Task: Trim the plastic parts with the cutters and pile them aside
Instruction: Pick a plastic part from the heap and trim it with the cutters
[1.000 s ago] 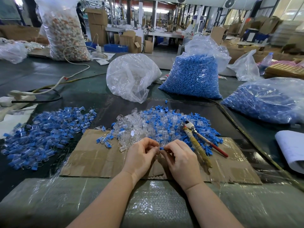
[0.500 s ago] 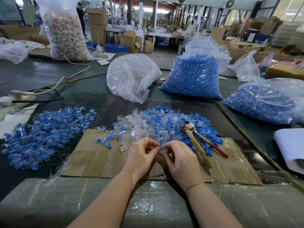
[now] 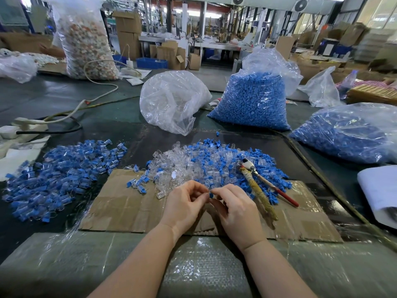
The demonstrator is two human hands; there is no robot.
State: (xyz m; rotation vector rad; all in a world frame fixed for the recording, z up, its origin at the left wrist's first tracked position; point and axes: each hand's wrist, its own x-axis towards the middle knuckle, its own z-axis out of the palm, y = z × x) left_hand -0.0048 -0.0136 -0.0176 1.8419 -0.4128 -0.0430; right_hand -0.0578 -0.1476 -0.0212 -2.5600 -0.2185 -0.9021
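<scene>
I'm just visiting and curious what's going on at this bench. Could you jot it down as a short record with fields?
Left hand: pinches a small blue plastic part
Right hand: pinches the same part
Cutters: lying unused on the mixed heap, handles toward the person
Mixed heap: clear and blue parts, partly on the cardboard sheet
Side pile: blue parts, to the person's left
Behind: bags of blue pieces

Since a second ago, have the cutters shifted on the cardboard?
No. The cutters lie in the same spot, head on the mixed pile and handles on the cardboard, right of both hands.
</scene>
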